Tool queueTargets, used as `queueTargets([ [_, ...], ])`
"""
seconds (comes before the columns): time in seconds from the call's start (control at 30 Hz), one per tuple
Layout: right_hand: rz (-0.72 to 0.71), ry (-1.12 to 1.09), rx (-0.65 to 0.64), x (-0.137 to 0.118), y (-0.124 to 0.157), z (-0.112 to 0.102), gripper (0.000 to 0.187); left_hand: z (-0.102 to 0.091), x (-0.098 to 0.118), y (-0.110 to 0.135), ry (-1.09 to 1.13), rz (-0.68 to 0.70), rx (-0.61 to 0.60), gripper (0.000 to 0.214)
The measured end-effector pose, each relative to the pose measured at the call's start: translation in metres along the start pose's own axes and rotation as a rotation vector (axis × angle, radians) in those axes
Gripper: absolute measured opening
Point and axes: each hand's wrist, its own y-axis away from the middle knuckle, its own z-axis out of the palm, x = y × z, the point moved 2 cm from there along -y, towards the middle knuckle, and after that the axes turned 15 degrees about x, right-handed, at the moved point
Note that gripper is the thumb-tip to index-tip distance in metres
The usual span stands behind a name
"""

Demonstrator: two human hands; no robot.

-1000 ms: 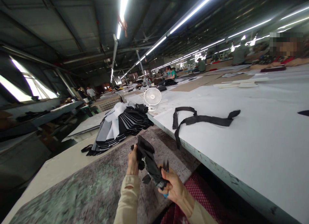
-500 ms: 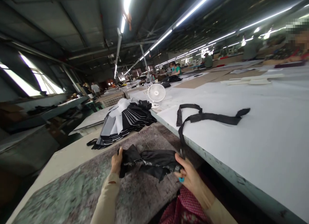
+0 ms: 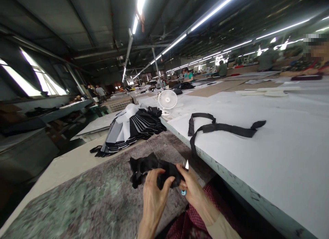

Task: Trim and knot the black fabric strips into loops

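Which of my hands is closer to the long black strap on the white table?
Right. The right hand sits just below the dangling end of the black strap, gripping the black fabric; the left hand grips the same fabric farther left.

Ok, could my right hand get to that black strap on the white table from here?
Probably yes. The strap lies uncovered, its loose end trailing toward the table edge just beyond the right hand, with nothing between them. But that hand is pinching the black cloth and a small cutter.
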Motion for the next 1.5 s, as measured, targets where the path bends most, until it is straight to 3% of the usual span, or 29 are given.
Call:
queueTargets([
  [0.13,-0.004,0.014,-0.006,0.004,0.009,0.003,0.047,0.005,-0.001,0.028,0.096,-0.164,0.030,0.047],
  [0.23,0.018,0.051,-0.004,0.006,0.014,0.005,0.048,0.006,-0.010,0.034,0.156,-0.221,0.038,0.042],
  [0.4,-0.026,0.106,-0.133,0.002,0.023,0.013,0.046,0.003,-0.012,0.036,0.312,-0.278,0.028,0.040],
  [0.57,-0.074,0.199,-0.090,-0.001,0.027,0.020,0.042,-0.001,-0.011,0.034,0.379,-0.307,0.017,0.040],
  [0.73,-0.039,0.172,-0.084,-0.001,0.028,0.026,0.047,-0.003,-0.011,0.034,0.362,-0.259,-0.020,0.037],
  [1.0,0.094,0.042,-0.196,0.002,0.027,0.022,0.046,-0.001,-0.007,0.034,0.500,-0.399,0.079,0.031],
  [1.17,0.112,-0.006,-0.258,0.012,0.024,0.016,0.041,0.002,-0.012,0.031,0.532,-0.474,0.065,0.031],
  [1.33,0.184,-0.125,-0.291,0.016,0.021,0.012,0.043,-0.001,-0.018,0.028,0.618,-0.551,0.136,0.030],
  [1.5,0.174,-0.117,-0.174,0.017,0.018,0.011,0.051,-0.008,-0.033,0.013,0.781,-0.703,0.315,0.033],
])
